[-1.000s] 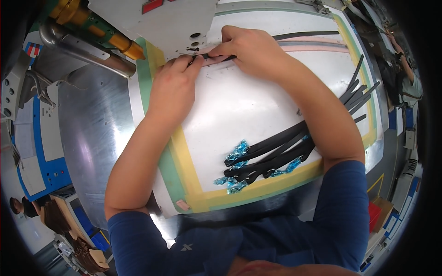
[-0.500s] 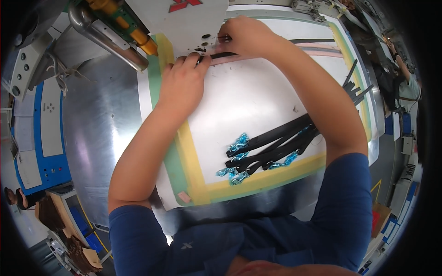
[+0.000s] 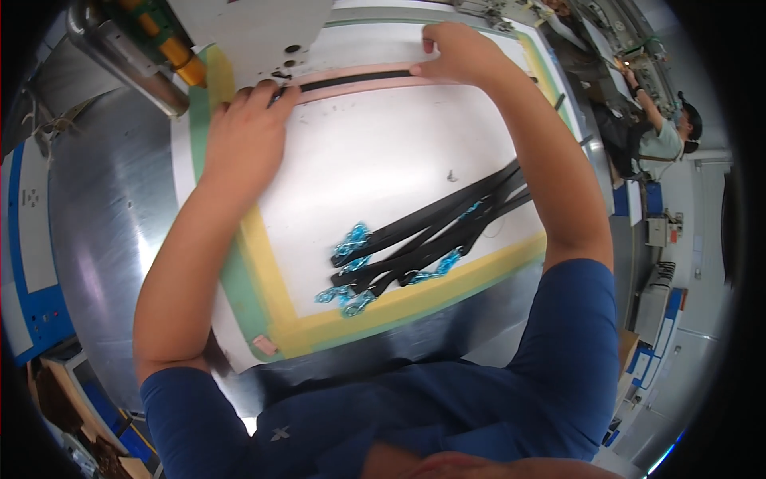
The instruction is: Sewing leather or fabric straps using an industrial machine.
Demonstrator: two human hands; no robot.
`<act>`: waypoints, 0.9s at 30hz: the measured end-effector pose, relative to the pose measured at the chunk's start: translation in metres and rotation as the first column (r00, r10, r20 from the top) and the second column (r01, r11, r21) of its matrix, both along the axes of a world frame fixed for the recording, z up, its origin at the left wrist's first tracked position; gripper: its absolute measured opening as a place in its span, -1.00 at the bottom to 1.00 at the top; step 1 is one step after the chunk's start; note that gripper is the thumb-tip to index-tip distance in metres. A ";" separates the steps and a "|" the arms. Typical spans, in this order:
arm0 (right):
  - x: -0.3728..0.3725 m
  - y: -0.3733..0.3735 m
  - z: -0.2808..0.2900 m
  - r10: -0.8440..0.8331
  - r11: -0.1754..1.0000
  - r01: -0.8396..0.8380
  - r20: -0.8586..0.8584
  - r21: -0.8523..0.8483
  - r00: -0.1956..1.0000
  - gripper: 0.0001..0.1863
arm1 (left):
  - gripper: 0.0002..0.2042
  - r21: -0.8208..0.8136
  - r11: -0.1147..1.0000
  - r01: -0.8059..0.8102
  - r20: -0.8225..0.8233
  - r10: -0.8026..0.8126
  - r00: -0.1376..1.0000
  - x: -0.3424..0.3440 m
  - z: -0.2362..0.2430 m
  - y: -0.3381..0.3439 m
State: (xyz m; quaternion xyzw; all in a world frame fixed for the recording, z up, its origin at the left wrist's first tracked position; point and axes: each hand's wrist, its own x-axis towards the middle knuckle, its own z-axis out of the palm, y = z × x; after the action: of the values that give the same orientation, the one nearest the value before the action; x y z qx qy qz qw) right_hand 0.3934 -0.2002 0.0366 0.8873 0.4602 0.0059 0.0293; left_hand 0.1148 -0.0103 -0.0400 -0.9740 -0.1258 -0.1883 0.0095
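A long black strip [image 3: 359,78] lies along a pink band [image 3: 351,87] near the top of the white board [image 3: 359,136]. My left hand [image 3: 249,132] has its curved fingers on the strip's left end, gripping at a small dark piece whose shape is unclear. At the strip's right part, my right hand [image 3: 463,56] has its thumb touching the pink band and its forefinger raised apart, curled. Several black straps [image 3: 423,223] with metal clips in blue wrapping [image 3: 351,239] lie lower on the board, partly hidden by my right forearm.
A machine with a gold cylinder [image 3: 179,60] and steel tube [image 3: 148,80] overhangs the board's upper left. Brushed metal [image 3: 108,207] surrounds the board, bordered by yellow and green tape [image 3: 255,239]. A co-worker [image 3: 662,132] works at a station on the right.
My right hand moved from beside my left hand rightward along the strip, uncovering it; its grip has loosened. The view shifted, so the board and my arms appear further left.
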 end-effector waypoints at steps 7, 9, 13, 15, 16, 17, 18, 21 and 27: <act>0.094 -0.095 0.019 -0.243 0.947 0.271 0.169 -0.172 0.955 -0.40 | -0.48 0.016 0.999 0.040 0.027 -0.041 0.999 -0.002 -0.004 0.002; 0.117 -0.118 0.022 -0.302 0.923 0.335 0.183 -0.187 0.935 -0.38 | -0.52 0.020 0.999 0.027 0.033 -0.028 0.999 -0.003 -0.005 0.003; 0.174 -0.182 0.008 -0.390 0.903 0.423 0.269 -0.078 0.881 -0.45 | -0.50 0.031 0.998 0.053 0.049 -0.054 0.997 0.000 -0.002 0.003; 0.179 -0.191 0.007 -0.421 0.890 0.453 0.310 -0.037 0.852 -0.46 | -0.50 0.026 0.999 0.045 0.043 -0.046 0.998 0.001 -0.002 0.004; 0.171 -0.188 0.006 -0.437 0.895 0.445 0.210 0.007 0.875 -0.49 | -0.50 0.019 0.999 0.026 0.024 -0.027 0.999 0.000 -0.003 0.005; 0.163 -0.186 0.005 -0.443 0.896 0.440 0.107 0.052 0.890 -0.52 | -0.50 0.023 0.999 0.024 0.028 -0.024 0.999 -0.001 -0.004 0.006; 0.159 -0.188 0.002 -0.485 0.866 0.480 -0.001 0.138 0.875 -0.63 | -0.50 0.003 1.000 0.031 0.021 -0.031 0.999 -0.001 -0.003 0.006; 0.125 -0.189 -0.016 -0.404 0.905 0.404 -0.029 0.138 0.914 -0.71 | -0.50 0.002 1.000 0.022 0.045 -0.022 0.999 -0.002 -0.007 0.008; 0.120 -0.213 -0.037 -0.393 0.867 0.350 0.057 0.354 0.918 -0.70 | -0.55 -0.164 0.979 0.121 0.154 -0.096 0.983 0.007 -0.006 0.015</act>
State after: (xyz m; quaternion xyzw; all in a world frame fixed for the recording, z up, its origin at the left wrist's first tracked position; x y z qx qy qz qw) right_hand 0.5131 -0.4130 0.0000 0.9488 0.2699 0.1352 -0.0930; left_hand 0.1214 0.0042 -0.0464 -0.9601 -0.0887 -0.2476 -0.0946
